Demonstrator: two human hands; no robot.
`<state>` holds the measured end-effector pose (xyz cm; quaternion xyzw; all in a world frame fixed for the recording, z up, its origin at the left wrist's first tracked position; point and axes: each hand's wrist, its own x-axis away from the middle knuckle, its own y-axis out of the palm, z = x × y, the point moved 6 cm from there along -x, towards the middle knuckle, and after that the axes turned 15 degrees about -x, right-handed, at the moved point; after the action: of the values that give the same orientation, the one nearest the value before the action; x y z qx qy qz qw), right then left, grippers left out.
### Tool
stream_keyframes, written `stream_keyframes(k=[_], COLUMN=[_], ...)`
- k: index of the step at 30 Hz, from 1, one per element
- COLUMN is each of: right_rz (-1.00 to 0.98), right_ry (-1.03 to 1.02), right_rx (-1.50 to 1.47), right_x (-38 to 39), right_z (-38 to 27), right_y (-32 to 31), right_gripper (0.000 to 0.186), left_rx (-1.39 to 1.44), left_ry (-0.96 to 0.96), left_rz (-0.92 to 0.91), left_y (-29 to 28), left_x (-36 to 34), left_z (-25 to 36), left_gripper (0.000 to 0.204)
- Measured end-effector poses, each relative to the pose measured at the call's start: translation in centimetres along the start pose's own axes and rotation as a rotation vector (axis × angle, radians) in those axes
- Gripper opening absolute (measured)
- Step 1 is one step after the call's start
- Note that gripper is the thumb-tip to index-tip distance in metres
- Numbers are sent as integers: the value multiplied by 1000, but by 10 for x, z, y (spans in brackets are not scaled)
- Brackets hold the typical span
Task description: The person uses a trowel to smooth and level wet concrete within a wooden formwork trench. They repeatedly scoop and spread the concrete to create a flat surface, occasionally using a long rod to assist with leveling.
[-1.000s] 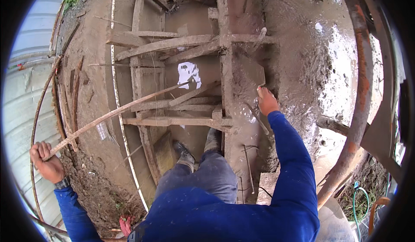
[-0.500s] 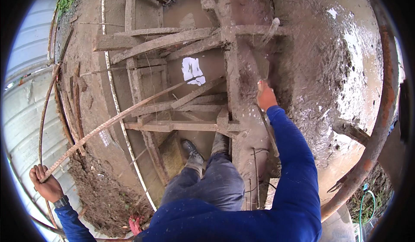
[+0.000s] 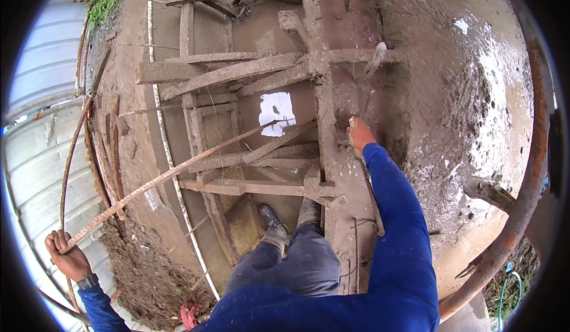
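Note:
My left hand (image 3: 70, 258), out at the far left, is wrapped round the near end of a long ribbed steel bar (image 3: 154, 180). The bar slants across a mud-coated timber frame (image 3: 255, 188), its far end over the muddy water inside. My right hand (image 3: 360, 135) is closed on the handle of a trowel, low over the wet mud (image 3: 344, 172) right of the frame's long beam (image 3: 325, 115). The trowel's mud-coloured blade is hard to make out against the mud. A thin muddy stick (image 3: 372, 198) lies beside my right forearm.
My boot (image 3: 272, 218) stands between the timbers. A pale thin rod (image 3: 169, 145) runs lengthwise left of the frame. Metal sheeting (image 3: 44, 172) walls the left side. A rusty curved pipe (image 3: 504, 243) arcs along the right, near a puddle (image 3: 504, 106).
The view has shifted, so the scene sits lower and slightly right. My right hand has drawn back toward me with the trowel. My left hand keeps its hold on the bar.

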<state>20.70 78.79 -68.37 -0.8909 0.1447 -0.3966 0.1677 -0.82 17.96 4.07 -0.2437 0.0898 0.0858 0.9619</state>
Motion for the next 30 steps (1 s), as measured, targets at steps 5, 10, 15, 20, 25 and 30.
stream_keyframes(k=[5, 10, 15, 20, 25, 30], right_rz=[-24, -35, -6, -29, 12, -15], right_ry=[62, 123, 60, -149, 57, 80], right_rx=[252, 249, 27, -56, 9, 260], right_x=[43, 42, 22, 16, 26, 22], right_z=[-20, -23, -14, 16, -6, -22], right_y=[-21, -18, 2, -6, 3, -1], right_gripper=[43, 48, 51, 52, 51, 52], left_rx=[-49, -36, -5, -25, -62, -80], left_ry=[5, -27, -11, 8, 16, 6], left_rz=[85, 160, 128, 138, 182, 217], left_y=[-6, -5, 9, 17, 17, 27], left_x=[13, 10, 1, -5, -4, 5], left_z=[2, -1, 2, 11, 11, 14], left_gripper=[23, 23, 23, 25, 26, 27])
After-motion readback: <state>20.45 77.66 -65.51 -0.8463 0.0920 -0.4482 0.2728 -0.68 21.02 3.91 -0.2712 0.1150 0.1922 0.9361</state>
